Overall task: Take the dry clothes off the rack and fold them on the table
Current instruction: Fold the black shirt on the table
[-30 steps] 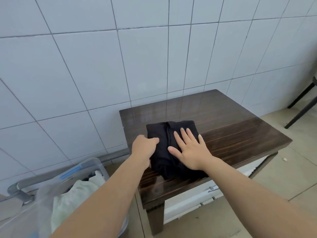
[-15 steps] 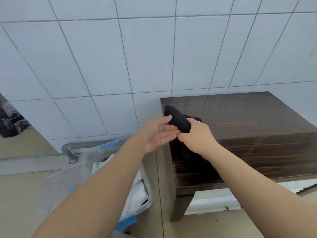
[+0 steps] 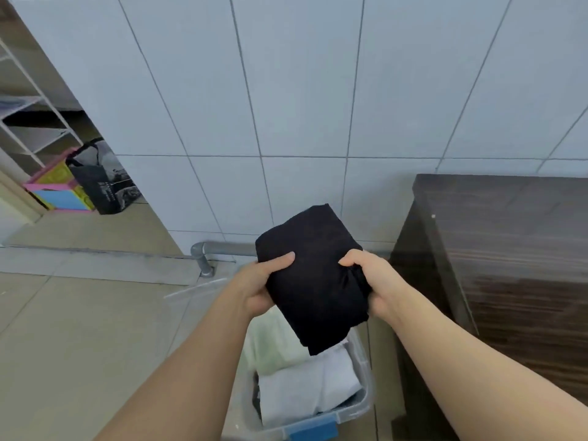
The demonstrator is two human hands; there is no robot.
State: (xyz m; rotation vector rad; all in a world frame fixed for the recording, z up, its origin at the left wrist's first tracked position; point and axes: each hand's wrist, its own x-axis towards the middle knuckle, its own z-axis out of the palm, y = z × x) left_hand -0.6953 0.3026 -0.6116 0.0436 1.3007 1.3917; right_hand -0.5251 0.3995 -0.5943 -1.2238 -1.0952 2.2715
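garment: a black folded garment (image 3: pixel 313 281) is held in the air between both hands, over the clear plastic bin (image 3: pixel 356 412) and just left of the dark wood surface (image 3: pixel 509 249); it touches neither.
left grip: the left hand (image 3: pixel 261 284) is clamped on the garment's left edge, thumb on top, fingers hidden underneath.
right grip: the right hand (image 3: pixel 370 281) is clamped on the right edge, fingers curled into a bunch of the fabric.
done so far: this piece looks fully folded into a compact rectangle, and the bin already holds a pale green folded piece (image 3: pixel 273 348) and a white folded piece (image 3: pixel 305 386), so several items seem finished (a dark edge shows under the white one, too little to identify).
left to do: by my reading the black piece is about to go into the bin on top of the others; no drying rack with clothes is in view, so how many pieces remain cannot be told.
surface: dark striped wood, glossy, set against the wall; the part in view carries nothing but a tiny pale speck.
room: white tiled wall (image 3: pixel 286 90), beige tiled floor, a grey pipe (image 3: pixel 219 249) along the wall base, and at far left a white wire shelf (image 3: pixel 35 122), a black bag (image 3: pixel 101 183) and a pink-and-blue box (image 3: pixel 60 192).
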